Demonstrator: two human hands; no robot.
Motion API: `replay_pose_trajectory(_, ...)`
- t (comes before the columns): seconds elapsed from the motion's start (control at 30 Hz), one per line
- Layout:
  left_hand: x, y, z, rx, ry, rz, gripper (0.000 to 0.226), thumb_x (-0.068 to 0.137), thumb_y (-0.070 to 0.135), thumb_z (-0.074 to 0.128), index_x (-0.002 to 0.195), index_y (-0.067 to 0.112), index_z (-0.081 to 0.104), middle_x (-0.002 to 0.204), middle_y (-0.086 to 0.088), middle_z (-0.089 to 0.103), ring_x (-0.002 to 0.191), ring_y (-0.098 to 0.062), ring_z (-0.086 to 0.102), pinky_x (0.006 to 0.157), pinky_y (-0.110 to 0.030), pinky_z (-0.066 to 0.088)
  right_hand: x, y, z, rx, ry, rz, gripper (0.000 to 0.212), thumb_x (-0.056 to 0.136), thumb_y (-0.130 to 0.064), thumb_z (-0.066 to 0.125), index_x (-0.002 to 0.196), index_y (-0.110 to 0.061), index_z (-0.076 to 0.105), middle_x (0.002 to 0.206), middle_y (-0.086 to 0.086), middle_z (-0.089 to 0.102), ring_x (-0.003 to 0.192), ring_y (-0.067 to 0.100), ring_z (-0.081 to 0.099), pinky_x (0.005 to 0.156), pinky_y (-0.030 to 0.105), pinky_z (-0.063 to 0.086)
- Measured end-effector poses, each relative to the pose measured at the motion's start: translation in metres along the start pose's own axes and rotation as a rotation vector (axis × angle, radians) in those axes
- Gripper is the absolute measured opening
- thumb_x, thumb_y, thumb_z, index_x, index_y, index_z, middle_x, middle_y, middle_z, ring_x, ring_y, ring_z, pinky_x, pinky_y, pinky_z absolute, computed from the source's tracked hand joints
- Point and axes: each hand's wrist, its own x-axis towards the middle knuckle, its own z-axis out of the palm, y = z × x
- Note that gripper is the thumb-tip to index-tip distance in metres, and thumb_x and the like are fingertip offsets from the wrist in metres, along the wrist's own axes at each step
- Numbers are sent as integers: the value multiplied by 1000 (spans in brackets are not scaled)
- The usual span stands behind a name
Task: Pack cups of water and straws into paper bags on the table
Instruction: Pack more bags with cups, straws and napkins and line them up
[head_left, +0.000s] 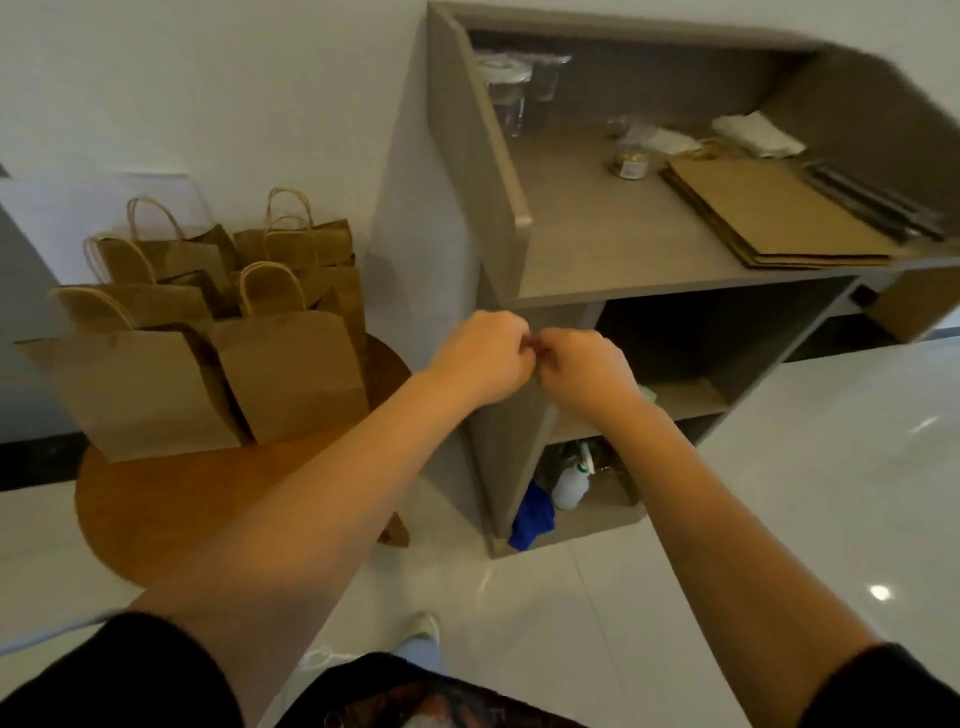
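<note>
Reaching forward, both hands are meeting in front of the front edge of the grey tabletop (613, 244). The left hand (480, 358) and the right hand (587, 371) are touching at the fingertips, with the fingers curled in. They are looking pinched on something very small between them, but it is too small and blurred to tell what it is. Both forearms are bare, with black sleeves at the bottom of the view.

The open bags (208, 332) are standing upright in a tight group on the round wooden table (218, 499) at the left, near its back edge, with their twisted handles pointing up. What is inside them is not showing. A flat stack of folded bags (769, 218) is lying at the front right corner of the tabletop. Clear cups (511, 91) are standing at the back left corner, against the side wall, and I cannot tell if water is in them. A small jar (631, 161) is sitting near the middle of the tabletop, just beside the folded bags. White cloths (753, 135) are lying toward the back right.

Under the tabletop, a white bottle (569, 486) and a blue cloth (532, 514) are lying on the lowest shelf.
</note>
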Motion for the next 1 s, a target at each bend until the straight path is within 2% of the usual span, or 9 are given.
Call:
replay_pose_trajectory(0.07,15,30,5,-3,-18,58,23,91,19,49,89,6,68,87,-14,66,80,-31,60,71,-42,52,-5,25,-20,1,56,77,18,92,-26,47,92,-15,61,81,2,63,72,22,59,63,34,48)
replay_pose_trajectory(0.17,43,68,14,-17,-47,146,21,90,18,49,88,8,68,82,-11,66,75,-27,60,67,-40,52,-8,62,-45,10,168,203,19,93,-28,46,96,-18,62,79,-4,60,67,12,54,54,25,40)
replay_pose_trajectory(0.3,91,104,29,-63,-51,227,22,93,21,48,96,13,68,82,-5,64,76,-21,60,67,-37,51,4,113,-67,43,338,332,15,93,-25,49,96,-20,62,86,-3,59,71,10,53,56,21,38)
replay_pose_trajectory(0.47,169,130,44,-62,-67,258,20,94,22,49,100,14,66,90,-5,65,80,-18,60,73,-35,53,48,177,-87,1,457,423,21,92,-27,51,105,-13,61,103,3,52,99,17,48,75,25,35)
replay_pose_trajectory(0.63,240,141,55,-56,-90,219,18,94,22,49,102,17,65,93,-3,64,84,-17,60,80,-38,53,104,223,-101,-42,361,546,43,89,-45,54,117,-13,56,120,10,53,111,27,47,89,38,40)
replay_pose_trajectory(0.77,271,146,62,-26,-102,209,18,94,22,49,101,18,65,91,-2,63,83,-16,60,77,-35,53,133,247,-105,-88,131,736,67,77,-68,54,119,-17,52,124,11,53,119,33,44,102,52,30)
replay_pose_trajectory(0.9,284,146,65,-64,-66,174,17,93,20,52,102,17,66,96,-3,64,86,-16,60,75,-31,52,140,261,-105,-100,43,710,55,73,-72,55,85,-18,51,92,4,59,91,25,54,89,44,42)
replay_pose_trajectory(0.97,286,146,66,-126,-59,143,17,92,19,52,101,16,67,96,-2,65,87,-15,60,73,-29,49,140,263,-107,-82,25,672,54,73,-73,53,75,-20,49,77,1,59,75,20,56,71,36,48)
replay_pose_trajectory(1.0,287,146,66,-160,-58,128,17,92,18,53,99,16,68,96,-2,66,87,-15,60,74,-29,49,139,263,-109,-78,17,660,53,75,-74,51,74,-21,49,73,0,59,69,18,57,61,31,46)
